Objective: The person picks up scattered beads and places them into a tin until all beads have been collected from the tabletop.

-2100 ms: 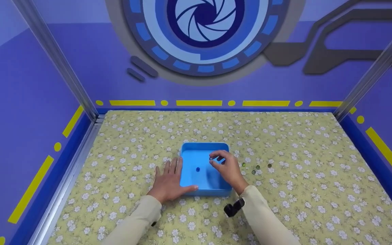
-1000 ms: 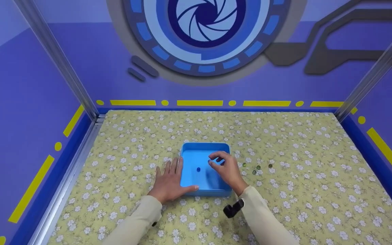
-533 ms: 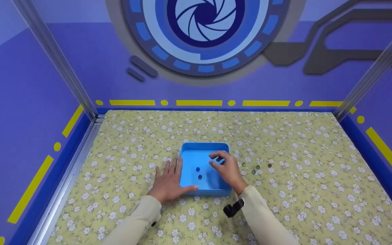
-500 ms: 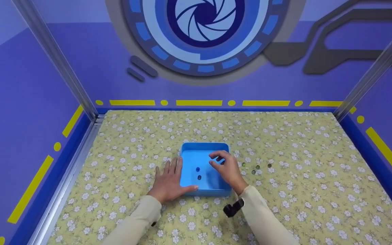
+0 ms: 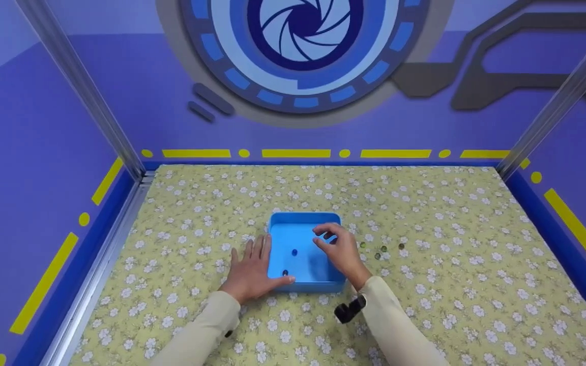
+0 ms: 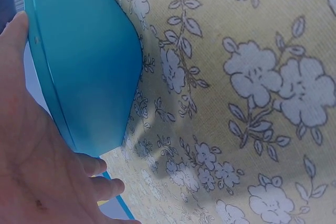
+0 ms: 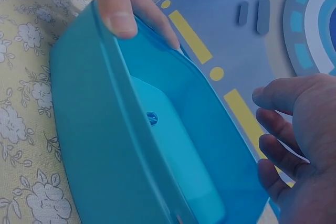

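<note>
A light blue box point(image 5: 305, 217) stands on the cloth with two marbles on its floor. One is a blue marble point(image 5: 294, 252) near the middle; a dark marble point(image 5: 285, 273) lies in the near left corner, close to my left thumb. My left hand point(image 5: 251, 273) rests against the box's left side, fingers straight, its thumb over the near rim. Above the right part of the box hovers my right hand point(image 5: 341, 250), fingers loosely bent, thumb and fingertips apart with nothing between them. The right wrist view also shows a marble point(image 7: 152, 118) inside the box.
Several greenish and brownish marbles point(image 5: 384, 248) lie on the cloth right of the box. A flowered yellow cloth point(image 5: 425, 203) covers the table. Blue printed panels point(image 5: 303, 137) and metal posts point(image 5: 84, 86) enclose it on the left, back and right.
The dark marble has left my right fingertips, dropped into the box and rolled toward the near left corner. My right thumb and fingers have spread slightly; my left hand stays put.
</note>
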Demonstrator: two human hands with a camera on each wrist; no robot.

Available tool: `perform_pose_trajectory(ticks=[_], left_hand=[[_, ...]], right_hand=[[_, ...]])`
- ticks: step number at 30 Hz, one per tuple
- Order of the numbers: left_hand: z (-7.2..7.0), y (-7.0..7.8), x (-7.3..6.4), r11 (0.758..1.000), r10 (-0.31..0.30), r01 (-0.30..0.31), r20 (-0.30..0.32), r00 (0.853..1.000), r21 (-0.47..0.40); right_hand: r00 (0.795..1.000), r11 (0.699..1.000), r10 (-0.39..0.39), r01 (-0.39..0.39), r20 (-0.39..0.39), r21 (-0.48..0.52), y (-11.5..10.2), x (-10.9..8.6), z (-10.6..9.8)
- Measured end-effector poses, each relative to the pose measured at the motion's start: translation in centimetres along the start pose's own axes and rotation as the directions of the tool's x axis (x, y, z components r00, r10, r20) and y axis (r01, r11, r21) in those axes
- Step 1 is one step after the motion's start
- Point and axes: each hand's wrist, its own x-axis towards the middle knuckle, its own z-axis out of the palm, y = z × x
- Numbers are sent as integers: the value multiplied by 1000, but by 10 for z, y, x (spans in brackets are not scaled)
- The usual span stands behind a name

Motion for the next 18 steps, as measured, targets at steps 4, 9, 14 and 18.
perform_pose_trajectory(ticks=[4, 9, 14, 18], left_hand=[[0, 0, 0, 1000, 4, -4, 0, 1000, 5], [0, 0, 0, 1000, 5, -5, 4, 1000, 13], [0, 0, 0, 1000, 5, -5, 1, 1000, -3], [-1, 0, -1, 1000, 3, -3, 0, 1000, -6]], right_hand=[[1000, 1000, 1, -1, -9, -9, 0, 0, -2], [1000, 1000, -19, 18, -22, -10, 0, 0, -4], [999, 999, -33, 33, -32, 5, 0, 0, -6], [999, 999, -32, 32, -34, 17, 1, -1, -8]])
